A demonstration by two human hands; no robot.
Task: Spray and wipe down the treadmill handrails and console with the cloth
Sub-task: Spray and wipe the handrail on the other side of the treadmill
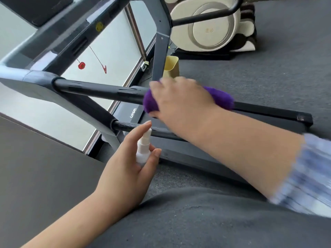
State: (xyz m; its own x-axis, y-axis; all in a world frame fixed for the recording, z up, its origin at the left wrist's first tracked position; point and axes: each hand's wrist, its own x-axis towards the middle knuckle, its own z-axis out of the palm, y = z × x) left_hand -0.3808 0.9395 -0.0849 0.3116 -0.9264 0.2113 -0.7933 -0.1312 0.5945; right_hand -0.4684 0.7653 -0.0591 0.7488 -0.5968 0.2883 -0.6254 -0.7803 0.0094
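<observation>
The view is tilted. My right hand (180, 101) grips a purple cloth (222, 97) wrapped around the far black handrail (100, 91) of the treadmill, about halfway along it. The hand is blurred. My left hand (129, 158) holds a small white spray bottle (143, 149) upright, forefinger on top of the nozzle, just in front of the near handrail (129, 125). The dark console (35, 11) sits at the top left, partly out of frame. The treadmill deck (197, 156) lies below the rails.
A white and black exercise machine (207, 24) stands on the grey carpet at the top right. A yellowish bin (171, 67) sits behind the treadmill upright (160, 56). A red safety key and clip (81, 65) hang from cords under the console. A window runs behind.
</observation>
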